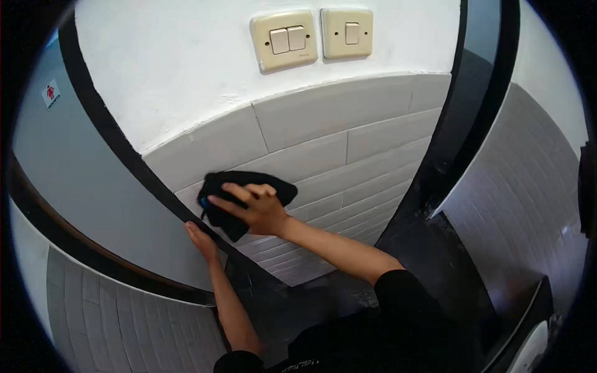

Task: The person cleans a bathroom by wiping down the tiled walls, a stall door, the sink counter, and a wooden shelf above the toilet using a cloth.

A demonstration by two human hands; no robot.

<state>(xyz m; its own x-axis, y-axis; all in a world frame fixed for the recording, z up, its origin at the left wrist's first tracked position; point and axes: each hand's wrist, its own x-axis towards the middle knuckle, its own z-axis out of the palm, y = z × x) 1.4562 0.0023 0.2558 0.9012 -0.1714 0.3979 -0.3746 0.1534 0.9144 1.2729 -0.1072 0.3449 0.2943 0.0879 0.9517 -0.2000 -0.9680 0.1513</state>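
My right hand [258, 210] presses a bunched black cloth [278, 186] against the grey tiled wall [311, 140]. Its fingers bend over the fabric, and a small blue patch shows near the fingertips. Lower and to the left, my left hand [202, 239] rests with outstretched fingers on the black door frame [165, 186], holding nothing. Part of that hand's far side is hidden.
Two cream switch plates, a double switch [286, 40] and a single switch [347, 33], sit on the white upper wall. A grey door [81, 155] with a sign [51, 94] stands left. Dark floor [429, 248] and another tiled wall [510, 205] lie right.
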